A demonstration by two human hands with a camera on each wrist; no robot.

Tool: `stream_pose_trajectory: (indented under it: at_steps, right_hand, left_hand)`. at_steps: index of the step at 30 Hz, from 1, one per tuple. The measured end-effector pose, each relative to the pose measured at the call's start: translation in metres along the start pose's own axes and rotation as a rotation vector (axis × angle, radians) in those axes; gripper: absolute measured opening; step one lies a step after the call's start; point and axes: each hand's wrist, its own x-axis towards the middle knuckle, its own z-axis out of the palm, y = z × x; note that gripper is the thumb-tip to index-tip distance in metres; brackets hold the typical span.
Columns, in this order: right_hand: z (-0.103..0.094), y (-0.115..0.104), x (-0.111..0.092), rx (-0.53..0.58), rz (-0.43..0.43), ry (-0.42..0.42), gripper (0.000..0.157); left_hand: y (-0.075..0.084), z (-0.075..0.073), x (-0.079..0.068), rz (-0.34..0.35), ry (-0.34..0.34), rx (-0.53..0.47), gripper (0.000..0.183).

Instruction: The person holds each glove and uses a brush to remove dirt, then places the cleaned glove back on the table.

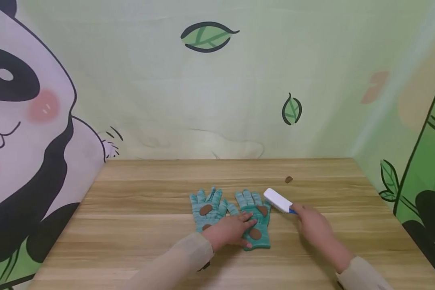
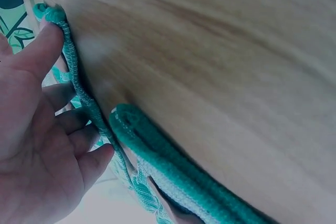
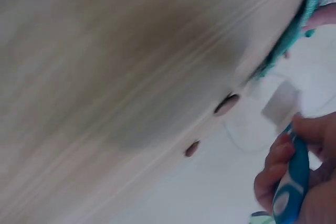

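Note:
Two teal knit gloves with brown oval patches lie side by side on the wooden table. My left hand (image 1: 232, 229) rests on the right-hand glove (image 1: 262, 237), fingers spread across it; the left wrist view shows the fingertips along that glove's edge (image 2: 79, 85). My forearm partly covers the left-hand glove (image 1: 206, 201), whose thick folded cuff (image 2: 173, 166) shows in the left wrist view. My right hand (image 1: 314, 225) grips the blue handle (image 3: 293, 182) of a brush with a white head (image 1: 277, 200). The brush head is tilted beside the right-hand glove's fingers.
A small brown piece (image 1: 288, 179) lies on the wooden table (image 1: 137, 189) beyond the brush. Two brown pieces, one larger (image 3: 228, 104) and one smaller (image 3: 192, 148), show in the right wrist view. Behind the table hangs a printed backdrop (image 1: 148, 80) with a panda and leaves.

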Motion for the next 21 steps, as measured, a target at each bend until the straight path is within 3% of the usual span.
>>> stream_pose_trajectory:
  at_steps: [6, 15, 21]
  right_hand:
    - [0.004, -0.003, -0.008, 0.029, -0.166, -0.101, 0.021]
    - [0.005, 0.018, -0.008, -0.005, -0.040, 0.001, 0.019]
    - [-0.002, 0.005, -0.010, 0.066, -0.149, -0.025, 0.019]
  left_hand:
    - [0.000, -0.001, 0.000, 0.004, -0.013, -0.012, 0.080]
    - [-0.001, 0.000, 0.003, 0.027, -0.016, -0.019, 0.080]
    - [-0.002, -0.001, 0.003, 0.024, -0.010, -0.012, 0.081]
